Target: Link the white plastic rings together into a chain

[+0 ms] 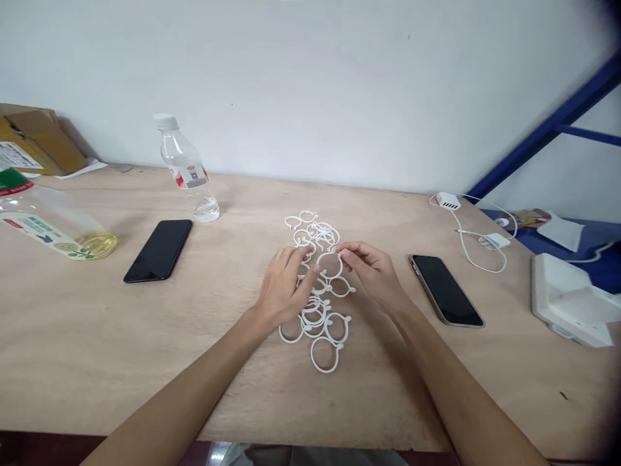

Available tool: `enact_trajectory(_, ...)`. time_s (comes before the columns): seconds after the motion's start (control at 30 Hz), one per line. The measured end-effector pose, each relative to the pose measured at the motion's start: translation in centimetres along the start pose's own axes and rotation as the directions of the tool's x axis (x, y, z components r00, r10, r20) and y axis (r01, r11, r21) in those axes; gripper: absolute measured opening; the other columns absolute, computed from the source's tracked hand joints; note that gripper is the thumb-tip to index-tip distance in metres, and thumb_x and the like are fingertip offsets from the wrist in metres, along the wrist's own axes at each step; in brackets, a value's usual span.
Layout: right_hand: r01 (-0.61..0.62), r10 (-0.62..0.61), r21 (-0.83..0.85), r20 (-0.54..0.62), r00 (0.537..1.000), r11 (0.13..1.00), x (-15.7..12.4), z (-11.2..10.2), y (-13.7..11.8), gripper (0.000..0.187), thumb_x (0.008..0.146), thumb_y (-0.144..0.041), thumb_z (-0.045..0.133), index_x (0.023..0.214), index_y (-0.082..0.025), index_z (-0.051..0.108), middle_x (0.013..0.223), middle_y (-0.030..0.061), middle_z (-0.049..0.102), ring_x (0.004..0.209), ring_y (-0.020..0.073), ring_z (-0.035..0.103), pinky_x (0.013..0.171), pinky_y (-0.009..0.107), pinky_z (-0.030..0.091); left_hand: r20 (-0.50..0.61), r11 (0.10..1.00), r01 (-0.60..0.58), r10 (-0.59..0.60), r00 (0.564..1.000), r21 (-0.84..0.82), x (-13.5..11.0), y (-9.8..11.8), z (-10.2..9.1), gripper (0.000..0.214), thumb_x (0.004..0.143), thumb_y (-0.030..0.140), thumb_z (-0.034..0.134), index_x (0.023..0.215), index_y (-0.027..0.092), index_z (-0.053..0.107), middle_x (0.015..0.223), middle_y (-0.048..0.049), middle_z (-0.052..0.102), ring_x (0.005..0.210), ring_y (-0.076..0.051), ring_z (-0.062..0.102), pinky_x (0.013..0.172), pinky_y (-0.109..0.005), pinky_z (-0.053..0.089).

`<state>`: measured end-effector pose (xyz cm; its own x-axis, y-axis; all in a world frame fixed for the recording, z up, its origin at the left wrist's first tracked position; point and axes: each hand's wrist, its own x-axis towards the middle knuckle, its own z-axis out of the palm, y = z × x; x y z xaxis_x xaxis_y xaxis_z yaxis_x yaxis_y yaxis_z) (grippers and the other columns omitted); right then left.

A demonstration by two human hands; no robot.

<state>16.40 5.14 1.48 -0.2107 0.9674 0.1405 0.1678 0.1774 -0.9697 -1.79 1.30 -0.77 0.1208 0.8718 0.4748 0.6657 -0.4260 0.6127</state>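
Note:
A heap of several white plastic rings [320,310] lies in the middle of the wooden table [97,349]. My left hand [284,288] and my right hand [371,272] meet over the heap. Both pinch the same white ring [330,264] between thumb and fingertips, left hand on its left side, right hand on its right. Other rings lie under and behind my fingers, partly hidden.
A black phone [159,250] lies at left, another phone [446,289] at right. A clear water bottle [187,169] stands behind, an oil bottle [53,223] lies at far left by a cardboard box [33,136]. A white charger with cable [466,226] and a white device [567,301] sit at right.

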Motion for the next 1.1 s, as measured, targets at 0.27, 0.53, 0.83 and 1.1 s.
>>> enact_trajectory(0.27,-0.078,0.069,0.190,0.058,0.996,0.979,-0.5,1.5,0.4,0.023,0.078,-0.038,0.066,0.092,-0.021,0.071,0.079,-0.0004,0.064,0.069,0.0112,0.054,0.065,0.024,0.043,-0.056,0.997,-0.062,0.059,0.997,-0.048,-0.1,-0.1,0.1,0.022,0.094,0.028,0.039,0.077,0.020,0.050,0.072,-0.0016,0.055,0.068,-0.015,0.050,0.066,-0.031,0.043)
enact_trajectory(0.53,-0.106,0.113,0.217,-0.018,0.993,0.970,-1.0,2.2,-0.6,0.021,0.067,-0.033,0.076,0.082,-0.018,0.073,0.080,0.0032,0.073,0.075,0.0164,0.065,0.072,0.029,0.050,-0.049,0.979,-0.200,0.198,0.979,-0.046,-0.1,0.3,-0.1,0.019,0.091,0.026,0.046,0.074,0.019,0.052,0.069,-0.0022,0.054,0.068,-0.016,0.048,0.066,-0.031,0.041)
enact_trajectory(0.83,-0.123,0.105,0.375,0.067,0.992,0.919,-1.1,2.3,-0.6,0.028,0.064,-0.027,0.079,0.089,-0.019,0.071,0.083,0.0035,0.075,0.079,0.0169,0.068,0.079,0.032,0.052,0.197,0.998,-0.041,0.030,0.980,0.053,0.0,-0.3,0.2,0.036,0.094,0.042,0.030,0.085,0.019,0.055,0.080,-0.0048,0.060,0.077,-0.020,0.052,0.075,-0.037,0.040)
enact_trajectory(1.1,-0.117,0.087,0.287,0.113,0.990,0.951,-1.2,2.5,-0.7,0.022,0.072,-0.037,0.072,0.072,-0.016,0.072,0.066,-0.0002,0.065,0.062,0.0107,0.056,0.064,0.025,0.046,0.149,0.995,-0.065,0.053,0.987,0.080,0.1,-0.7,0.3,0.039,0.092,0.045,0.025,0.064,0.021,0.039,0.065,-0.0018,0.049,0.064,-0.018,0.045,0.064,-0.032,0.037)
